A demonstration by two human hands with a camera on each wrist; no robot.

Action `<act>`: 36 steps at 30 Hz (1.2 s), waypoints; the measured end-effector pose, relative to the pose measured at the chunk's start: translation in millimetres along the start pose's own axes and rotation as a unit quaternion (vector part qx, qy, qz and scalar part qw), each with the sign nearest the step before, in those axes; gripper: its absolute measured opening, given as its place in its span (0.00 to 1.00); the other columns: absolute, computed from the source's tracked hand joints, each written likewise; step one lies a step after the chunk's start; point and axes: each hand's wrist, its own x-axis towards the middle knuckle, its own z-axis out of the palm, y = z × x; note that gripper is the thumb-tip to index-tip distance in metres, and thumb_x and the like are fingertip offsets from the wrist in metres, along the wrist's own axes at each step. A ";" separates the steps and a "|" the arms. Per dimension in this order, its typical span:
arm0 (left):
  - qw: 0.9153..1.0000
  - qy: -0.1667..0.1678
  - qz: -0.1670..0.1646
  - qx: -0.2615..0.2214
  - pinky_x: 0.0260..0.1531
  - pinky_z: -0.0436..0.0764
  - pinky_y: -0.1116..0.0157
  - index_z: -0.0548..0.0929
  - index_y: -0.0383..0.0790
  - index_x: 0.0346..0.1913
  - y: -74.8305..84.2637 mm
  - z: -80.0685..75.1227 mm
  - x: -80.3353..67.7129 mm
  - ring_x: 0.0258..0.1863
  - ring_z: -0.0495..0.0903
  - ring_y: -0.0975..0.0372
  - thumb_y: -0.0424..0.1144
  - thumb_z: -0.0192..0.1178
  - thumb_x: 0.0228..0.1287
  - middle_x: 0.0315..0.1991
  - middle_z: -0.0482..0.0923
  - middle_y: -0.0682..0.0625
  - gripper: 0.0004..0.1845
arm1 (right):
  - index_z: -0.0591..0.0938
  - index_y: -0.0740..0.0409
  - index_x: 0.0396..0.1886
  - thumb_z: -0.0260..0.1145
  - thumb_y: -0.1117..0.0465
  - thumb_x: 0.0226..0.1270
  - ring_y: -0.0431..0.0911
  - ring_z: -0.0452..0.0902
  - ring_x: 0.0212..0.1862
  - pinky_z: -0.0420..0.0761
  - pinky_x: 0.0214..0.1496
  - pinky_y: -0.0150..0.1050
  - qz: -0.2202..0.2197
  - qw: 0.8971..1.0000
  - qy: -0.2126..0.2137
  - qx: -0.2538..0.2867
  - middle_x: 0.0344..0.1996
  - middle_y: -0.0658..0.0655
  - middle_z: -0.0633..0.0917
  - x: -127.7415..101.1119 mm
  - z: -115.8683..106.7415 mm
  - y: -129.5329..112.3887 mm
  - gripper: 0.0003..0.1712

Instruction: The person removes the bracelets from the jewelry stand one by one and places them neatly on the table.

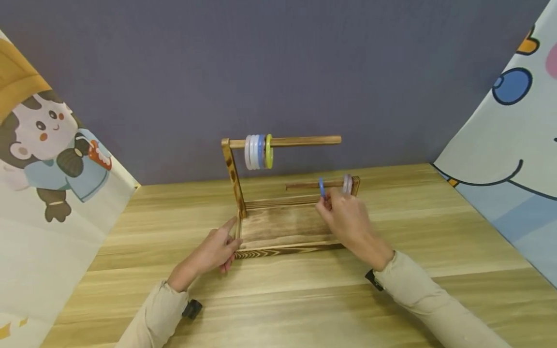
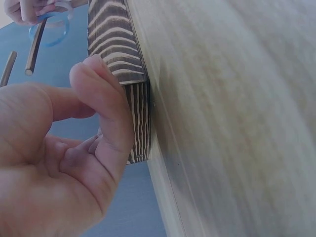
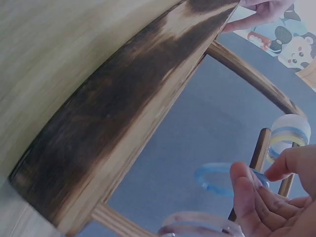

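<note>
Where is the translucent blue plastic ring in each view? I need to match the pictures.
Head: the translucent blue plastic ring sits right of centre, on the lower wooden rod, pinched by the right hand.
Left wrist: top-left corner, around the rod.
Right wrist: lower right, pinched by fingertips.
Shared landmark: the dark-grained wooden base board, touched by the left hand.

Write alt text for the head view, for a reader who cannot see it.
The right hand pinches a blue ring on the lower rod of a wooden stand, while the left hand rests against the stand's base. Four rings, white, blue and yellow, hang on the upper rod; a pale ring sits on the lower.
</note>
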 end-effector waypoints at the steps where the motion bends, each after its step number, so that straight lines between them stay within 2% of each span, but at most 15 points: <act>1: 1.000 0.000 0.002 0.000 0.09 0.83 0.57 0.44 0.34 0.79 -0.2 0.5 0.0 0.07 0.75 0.59 0.34 0.54 0.75 0.17 0.77 0.43 0.39 | 0.81 0.67 0.29 0.62 0.66 0.67 0.35 0.63 0.11 0.62 0.07 0.27 -0.003 1.000 0.002 0.000 0.18 0.57 0.83 0.4 0.6 -0.9 0.08; 4: 1.000 0.002 0.010 0.002 0.08 0.82 0.57 0.45 0.33 0.79 0.0 1.1 0.5 0.07 0.75 0.59 0.34 0.54 0.75 0.16 0.77 0.43 0.38 | 0.81 0.68 0.30 0.62 0.67 0.66 0.34 0.62 0.11 0.62 0.07 0.26 -0.015 1.000 0.001 0.003 0.17 0.56 0.82 2.1 2.4 -3.9 0.08; 11: 1.000 0.000 0.013 0.003 0.08 0.82 0.57 0.46 0.33 0.79 2.3 -0.7 0.4 0.07 0.75 0.58 0.34 0.53 0.76 0.17 0.78 0.42 0.38 | 0.79 0.64 0.29 0.60 0.65 0.70 0.34 0.59 0.11 0.58 0.08 0.26 -0.016 0.999 -0.038 0.011 0.14 0.49 0.75 6.4 4.8 -14.6 0.09; 14: 1.000 -0.005 0.015 0.001 0.09 0.83 0.57 0.46 0.32 0.79 2.3 -0.8 0.6 0.07 0.75 0.58 0.34 0.53 0.76 0.17 0.78 0.42 0.38 | 0.79 0.64 0.29 0.60 0.66 0.69 0.34 0.58 0.11 0.56 0.09 0.25 -0.021 0.999 -0.039 0.013 0.13 0.48 0.74 8.4 7.6 -18.0 0.08; 27: 1.000 -0.002 0.004 -0.006 0.09 0.83 0.57 0.45 0.34 0.79 1.4 0.1 1.4 0.08 0.75 0.57 0.34 0.53 0.76 0.17 0.78 0.41 0.38 | 0.81 0.64 0.32 0.62 0.66 0.68 0.32 0.56 0.11 0.54 0.09 0.24 -0.052 0.997 -0.038 0.044 0.15 0.48 0.76 15.5 19.3 -34.3 0.06; 36: 1.000 -0.007 0.005 -0.004 0.09 0.83 0.56 0.44 0.33 0.79 -2.5 0.8 0.0 0.08 0.75 0.57 0.34 0.53 0.76 0.16 0.77 0.42 0.38 | 0.82 0.63 0.30 0.64 0.69 0.63 0.31 0.57 0.12 0.57 0.08 0.22 -0.078 0.995 -0.033 0.053 0.16 0.49 0.79 13.1 23.2 -35.8 0.02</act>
